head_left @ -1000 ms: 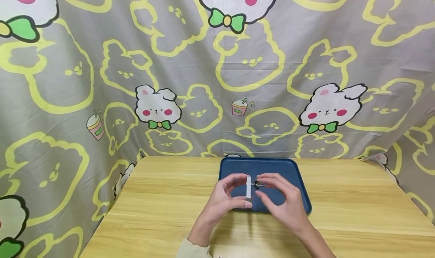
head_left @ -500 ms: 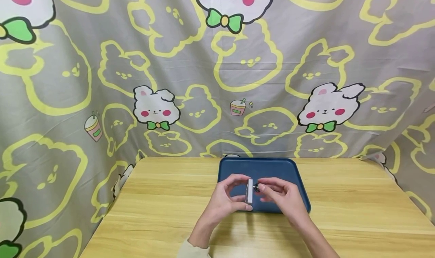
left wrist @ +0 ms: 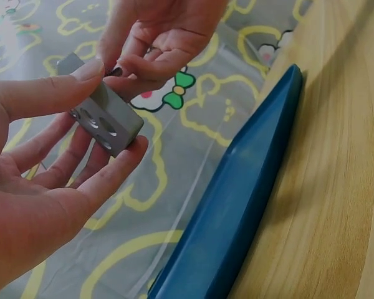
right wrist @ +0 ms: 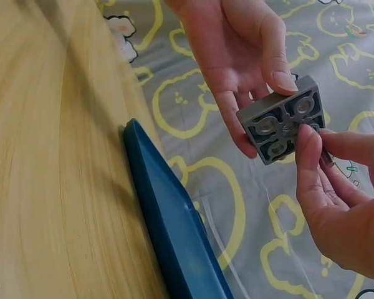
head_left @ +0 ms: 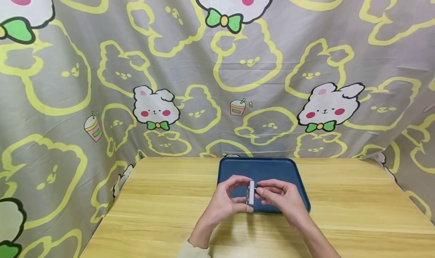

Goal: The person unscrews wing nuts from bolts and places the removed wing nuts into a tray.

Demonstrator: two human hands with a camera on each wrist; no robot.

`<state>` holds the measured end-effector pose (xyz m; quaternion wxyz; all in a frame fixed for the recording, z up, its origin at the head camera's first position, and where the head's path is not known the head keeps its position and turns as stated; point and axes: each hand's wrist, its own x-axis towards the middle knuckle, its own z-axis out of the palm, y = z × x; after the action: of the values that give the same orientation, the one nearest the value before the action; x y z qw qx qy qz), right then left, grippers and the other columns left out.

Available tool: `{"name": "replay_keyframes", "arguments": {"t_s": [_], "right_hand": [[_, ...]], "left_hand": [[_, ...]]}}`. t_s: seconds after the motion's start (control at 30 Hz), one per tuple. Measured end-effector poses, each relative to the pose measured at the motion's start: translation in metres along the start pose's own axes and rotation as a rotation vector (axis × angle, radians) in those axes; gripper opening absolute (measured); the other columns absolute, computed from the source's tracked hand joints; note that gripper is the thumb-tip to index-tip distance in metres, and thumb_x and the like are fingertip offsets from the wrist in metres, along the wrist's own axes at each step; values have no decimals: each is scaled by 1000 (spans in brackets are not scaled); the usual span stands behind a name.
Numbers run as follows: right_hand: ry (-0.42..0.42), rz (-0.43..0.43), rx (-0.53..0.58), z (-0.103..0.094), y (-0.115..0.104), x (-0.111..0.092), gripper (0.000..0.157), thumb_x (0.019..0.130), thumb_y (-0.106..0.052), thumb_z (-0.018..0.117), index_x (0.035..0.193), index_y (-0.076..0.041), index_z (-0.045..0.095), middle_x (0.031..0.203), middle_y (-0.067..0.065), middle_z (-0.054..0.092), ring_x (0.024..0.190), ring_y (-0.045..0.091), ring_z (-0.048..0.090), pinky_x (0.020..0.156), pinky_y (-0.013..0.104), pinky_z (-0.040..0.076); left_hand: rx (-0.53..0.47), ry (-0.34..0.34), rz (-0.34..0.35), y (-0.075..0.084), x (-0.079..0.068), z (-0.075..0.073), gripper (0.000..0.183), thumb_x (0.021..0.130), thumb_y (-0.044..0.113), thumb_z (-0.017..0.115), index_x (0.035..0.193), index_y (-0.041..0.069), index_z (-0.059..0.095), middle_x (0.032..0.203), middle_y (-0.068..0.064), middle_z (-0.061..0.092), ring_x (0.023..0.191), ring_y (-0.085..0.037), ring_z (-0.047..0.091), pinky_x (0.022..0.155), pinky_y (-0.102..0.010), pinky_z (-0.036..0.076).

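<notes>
A grey square metal block stands on edge above the tray, held at its edges by the fingers and thumb of my left hand. Round holes show on one face in the left wrist view; the other face, in the right wrist view, is recessed with rings near its corners. Against that recessed face my right hand pinches a small screw-like part with a dark piece and a metal shaft. Fingers cover most of this part, and how deep it sits in the block cannot be seen.
Beneath both hands a dark blue tray lies on the light wooden table. A grey curtain with yellow outlines and cartoon rabbits hangs behind the table and along its sides.
My right thumb has closed from below onto the small part, and the right fingers have curled in. The part now sits nearer the block. The left hand keeps its hold, slightly lower.
</notes>
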<state>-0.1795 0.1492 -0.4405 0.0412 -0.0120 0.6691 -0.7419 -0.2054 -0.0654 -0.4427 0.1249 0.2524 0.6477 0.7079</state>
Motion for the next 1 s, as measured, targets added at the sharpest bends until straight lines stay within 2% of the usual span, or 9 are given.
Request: {"name": "replay_keyframes", "arguments": {"t_s": [0.13, 0.27, 0.37, 0.57, 0.63, 0.7, 0.73, 0.8, 1.0], "right_hand": [[23, -66, -64, 2, 1, -1, 33, 90, -11, 80, 116, 7, 70, 102, 19, 75, 93, 35, 75, 75, 40, 64], [54, -223, -189, 4, 2, -3, 21, 90, -8, 79, 109, 0, 74, 101, 14, 76, 87, 24, 76, 74, 36, 64], [75, -390, -287, 7, 4, -4, 16, 90, -5, 79, 105, -7, 77, 100, 8, 76, 87, 18, 75, 75, 31, 63], [92, -804, -444, 9, 9, -2, 29, 80, 12, 81, 100, -9, 80, 101, 5, 76, 90, 18, 74, 77, 22, 61], [100, -936, -489, 8, 10, 0, 20, 84, 5, 81, 99, -7, 80, 102, 6, 76, 91, 18, 74, 80, 18, 59], [111, -1030, -514, 8, 13, 3, 9, 90, -7, 79, 99, -7, 81, 103, 7, 76, 92, 19, 74, 83, 15, 57], [114, -1066, -514, 8, 14, 4, 11, 94, -15, 77, 100, -7, 81, 103, 8, 76, 92, 20, 74, 85, 15, 56], [123, -1116, -518, 9, 15, 5, 24, 99, -28, 69, 100, -6, 81, 103, 11, 75, 91, 23, 74, 84, 14, 56], [166, -1222, -550, 12, 14, 5, 29, 102, -26, 66, 98, -1, 80, 101, 15, 75, 90, 28, 74, 83, 14, 56]], "left_hand": [[-11, 1, -4, -1, 0, -1, 65, 73, -21, 80, 131, 5, 64, 131, -13, 58, 126, -26, 56, 95, -42, 58], [-45, -6, -8, -1, -1, -3, 64, 75, -17, 81, 133, 4, 63, 132, -14, 58, 126, -26, 55, 95, -44, 58], [-76, -17, -7, 0, -2, -4, 64, 77, -14, 81, 135, 4, 62, 134, -14, 57, 127, -28, 54, 95, -45, 58], [-122, -29, -18, 0, -2, -6, 65, 78, -10, 83, 137, 2, 60, 137, -14, 57, 129, -32, 51, 97, -45, 58], [-137, -28, -22, 0, -2, -6, 65, 78, -10, 83, 137, 2, 60, 137, -14, 57, 129, -32, 51, 97, -44, 57], [-152, -30, -21, 0, -2, -7, 65, 78, -9, 84, 137, 1, 59, 137, -14, 57, 129, -32, 52, 98, -45, 57], [-160, -32, -20, 0, -2, -7, 65, 78, -8, 84, 138, 1, 59, 137, -15, 57, 129, -32, 52, 98, -45, 57], [-173, -36, -14, -1, -1, -7, 65, 78, -7, 85, 138, 1, 59, 138, -17, 57, 129, -32, 52, 99, -46, 56], [-168, -33, -4, -2, -1, -9, 65, 79, -4, 86, 138, 1, 59, 137, -16, 59, 129, -39, 52, 101, -48, 55]]}}
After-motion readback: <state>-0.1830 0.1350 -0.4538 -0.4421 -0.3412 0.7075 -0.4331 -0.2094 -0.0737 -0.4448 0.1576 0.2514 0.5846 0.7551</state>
